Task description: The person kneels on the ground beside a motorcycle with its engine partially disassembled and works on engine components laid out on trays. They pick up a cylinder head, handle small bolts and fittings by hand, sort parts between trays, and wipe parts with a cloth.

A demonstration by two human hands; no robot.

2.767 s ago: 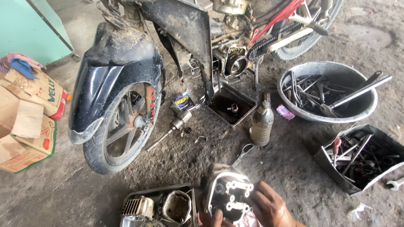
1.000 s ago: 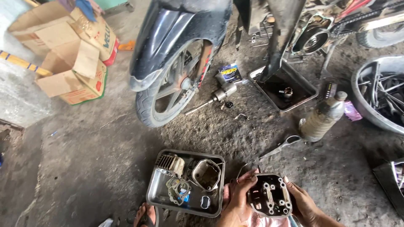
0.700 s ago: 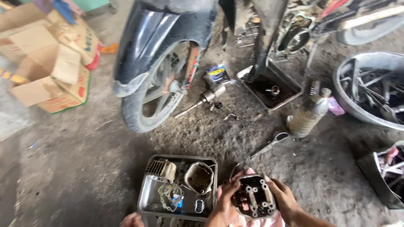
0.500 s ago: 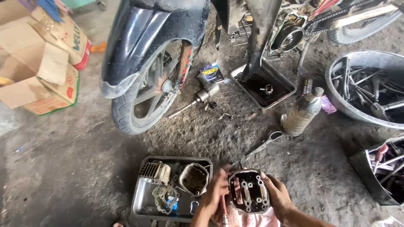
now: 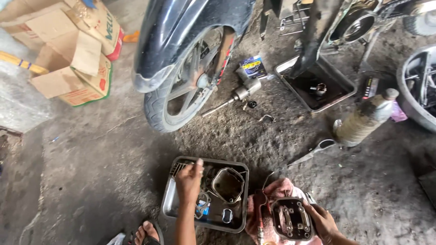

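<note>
My right hand (image 5: 321,221) grips the edge of a dark metal engine cylinder head (image 5: 290,218) that rests on a pink rag (image 5: 275,190) on the ground. My left hand (image 5: 189,180) reaches over a square metal tray (image 5: 169,206), fingers pinched together above the parts in it; whether it holds something small I cannot tell. The tray holds a finned cylinder block, a round sleeve (image 5: 228,183), a gasket ring and small bits.
A motorbike's front wheel (image 5: 187,86) and dark fender stand ahead. An oily drain pan (image 5: 316,86), a dirty plastic bottle (image 5: 364,120), a wrench (image 5: 312,152), a bolt tool (image 5: 236,96) and cardboard boxes (image 5: 72,50) lie around. A sandalled foot (image 5: 144,232) is near the tray.
My left hand has let go of the cylinder head and moved left over the tray. The view has swung left and closer; my right hand still holds the head.
</note>
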